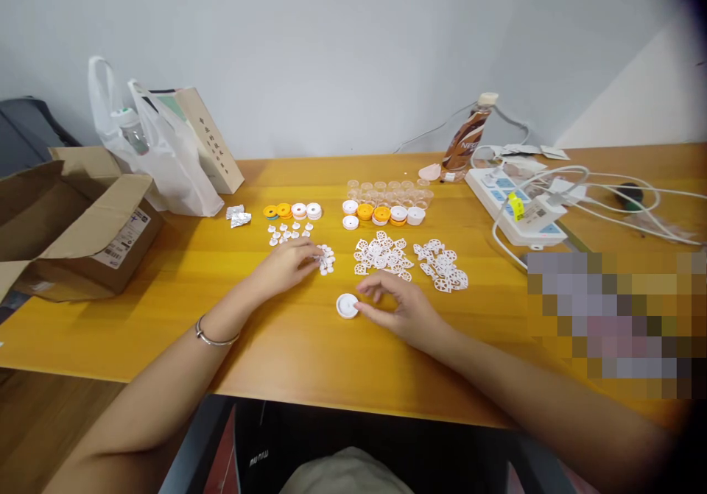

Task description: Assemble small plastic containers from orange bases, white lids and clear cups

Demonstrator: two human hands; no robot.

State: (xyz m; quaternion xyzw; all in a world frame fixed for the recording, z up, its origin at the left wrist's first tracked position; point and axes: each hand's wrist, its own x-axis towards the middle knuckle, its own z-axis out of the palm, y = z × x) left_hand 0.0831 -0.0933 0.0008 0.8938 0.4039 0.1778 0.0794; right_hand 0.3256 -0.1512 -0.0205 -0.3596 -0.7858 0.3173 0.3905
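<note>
White round shell [347,305] is lying on the surface [298,354], hollow side facing up, apart from the piles, just left of the R hand [406,308].

Step in hand, AFAICT: L hand [287,266] is picking at small parts while R hand is minding the shell. Going by pose only.

L fingertips are sitting at the left edge of the small white pcs [328,260]; can't tell if they're pinching one, tips are blending w/ the pile. R hand isn't gripping anything: thumb & fingers are standing apart, thumb tip is pointing at the shell's right rim. Touching vs tiny gap, can't tell.

Next move, IMO, is calling for a fine L pinch on a single pc w/o scattering the rest, plus light R contact on the rim so the shell isn't sliding.

Pose: L forearm is angling up-right from lower L, bracelet [213,342] sitting near the wrist, palm facing down, fingers pointing right. R forearm is angling up-left from lower R, fingers curving above the thumb. White spoked pcs [381,255] are lying just beyond R hand, 2nd spoked pile [443,266] to their right.
</note>
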